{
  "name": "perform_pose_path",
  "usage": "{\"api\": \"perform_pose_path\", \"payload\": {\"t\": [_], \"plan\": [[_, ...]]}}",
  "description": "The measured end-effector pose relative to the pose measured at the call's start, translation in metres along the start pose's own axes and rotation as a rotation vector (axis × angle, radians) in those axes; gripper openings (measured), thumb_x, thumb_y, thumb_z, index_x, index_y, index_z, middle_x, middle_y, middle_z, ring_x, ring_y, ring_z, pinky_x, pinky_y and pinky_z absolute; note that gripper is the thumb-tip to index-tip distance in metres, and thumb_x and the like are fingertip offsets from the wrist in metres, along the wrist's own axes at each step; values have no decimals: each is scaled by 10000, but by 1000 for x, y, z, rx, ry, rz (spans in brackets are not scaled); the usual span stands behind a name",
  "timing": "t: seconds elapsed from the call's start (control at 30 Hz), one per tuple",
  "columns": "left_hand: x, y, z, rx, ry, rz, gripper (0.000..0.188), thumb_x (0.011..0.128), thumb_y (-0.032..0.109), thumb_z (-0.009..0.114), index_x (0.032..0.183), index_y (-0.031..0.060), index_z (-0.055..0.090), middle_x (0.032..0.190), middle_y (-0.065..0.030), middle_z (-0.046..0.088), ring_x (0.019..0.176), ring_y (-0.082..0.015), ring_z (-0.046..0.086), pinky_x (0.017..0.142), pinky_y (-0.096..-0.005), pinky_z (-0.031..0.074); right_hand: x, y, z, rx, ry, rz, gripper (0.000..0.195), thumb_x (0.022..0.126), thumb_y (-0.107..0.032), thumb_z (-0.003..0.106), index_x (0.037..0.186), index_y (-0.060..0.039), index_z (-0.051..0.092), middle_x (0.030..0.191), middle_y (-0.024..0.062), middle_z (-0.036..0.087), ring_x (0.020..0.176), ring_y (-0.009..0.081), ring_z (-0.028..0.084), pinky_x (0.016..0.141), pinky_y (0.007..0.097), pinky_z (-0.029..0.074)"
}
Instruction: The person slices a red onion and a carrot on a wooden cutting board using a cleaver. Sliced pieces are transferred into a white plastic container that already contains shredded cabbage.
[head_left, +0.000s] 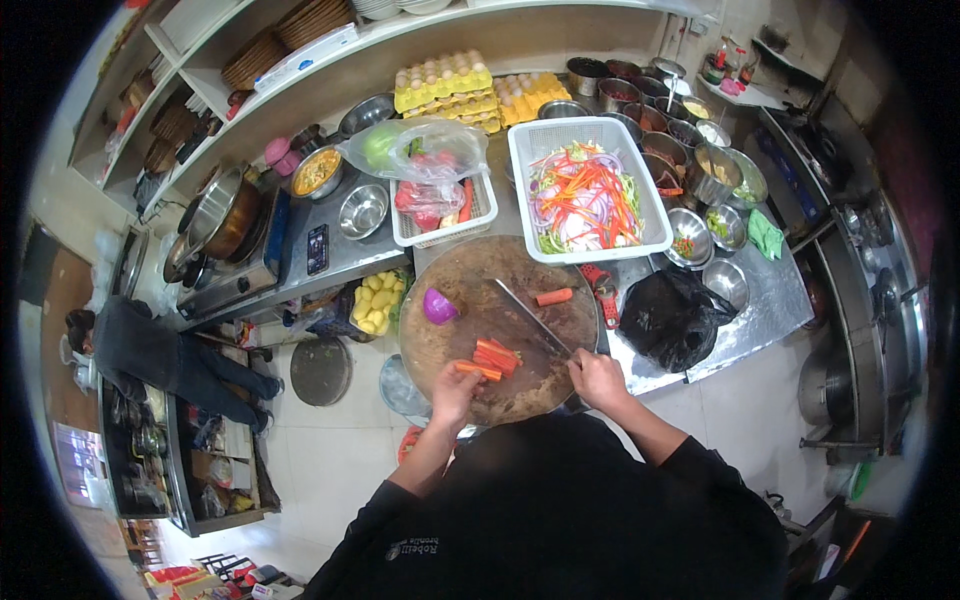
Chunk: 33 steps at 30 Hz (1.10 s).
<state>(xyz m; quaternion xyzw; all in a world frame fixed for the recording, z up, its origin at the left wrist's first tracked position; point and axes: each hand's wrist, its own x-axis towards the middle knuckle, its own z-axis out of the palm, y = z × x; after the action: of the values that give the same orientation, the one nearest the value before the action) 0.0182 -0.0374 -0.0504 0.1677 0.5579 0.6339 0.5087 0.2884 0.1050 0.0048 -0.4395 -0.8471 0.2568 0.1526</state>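
Note:
My right hand (598, 377) grips the handle of a kitchen knife (531, 316), whose blade points up and left over a round wooden chopping board (487, 262). Near the board's lower left edge, my left hand (456, 391) holds a flat piece of carrot (478, 370) between thumb and fingers. Sliced carrot pieces (499, 354) lie in a small pile beside it. Right of the blade is one more carrot piece (553, 297). Half a red onion (439, 306) rests at the board's upper left.
A white plastic basket (517, 195) of shredded vegetables stands behind the board, beside a smaller basket (445, 238) with bagged vegetables. To the right are a black plastic bag (667, 322), a red peeler (606, 298) and steel bowls (726, 283). Another person (161, 356) stands far left.

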Motion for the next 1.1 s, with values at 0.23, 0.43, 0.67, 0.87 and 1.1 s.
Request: {"api": "perform_pose_path", "payload": {"t": [0.23,0.43,0.67,0.87,1.1], "plan": [[-11,0,12,58,-122,-76,144,1021,2,688,1153,36,641,1041,-86,746,895,-159,714,780,-294,583,-14,-47,-38,139,303,-405,387,879,-137,808,1220,3,692,1143,184,660,1035,389,687,833,429,583],[3,-1,26,20,-259,-45,150,1016,6,700,1158,28,658,1057,-70,740,905,-145,704,790,-294,583,16,-69,15,386,-52,-275,167,923,-74,722,1065,13,719,1024,214,702,940,433,706,830,482,571],[18,18,9,1065,-129,704,253,853,8,775,1100,53,743,1064,-112,691,991,-303,656,886,-404,552,13,-56,47,385,16,-76,176,915,-19,680,1081,5,731,1012,218,715,954,426,713,849,486,573],[24,29,14,1226,-198,772,319,804,23,781,1115,83,737,1221,-135,628,1132,-373,591,987,-459,516,20,-51,59,298,66,-88,239,904,20,674,1140,-11,701,1026,208,706,945,424,709,838,495,573],[31,45,15,1257,-287,644,379,760,14,804,1106,61,658,1213,-167,573,1188,-400,546,1027,-457,489,26,-51,64,310,83,-81,215,913,20,661,1123,-10,694,1040,215,699,952,430,706,828,509,569]]}}
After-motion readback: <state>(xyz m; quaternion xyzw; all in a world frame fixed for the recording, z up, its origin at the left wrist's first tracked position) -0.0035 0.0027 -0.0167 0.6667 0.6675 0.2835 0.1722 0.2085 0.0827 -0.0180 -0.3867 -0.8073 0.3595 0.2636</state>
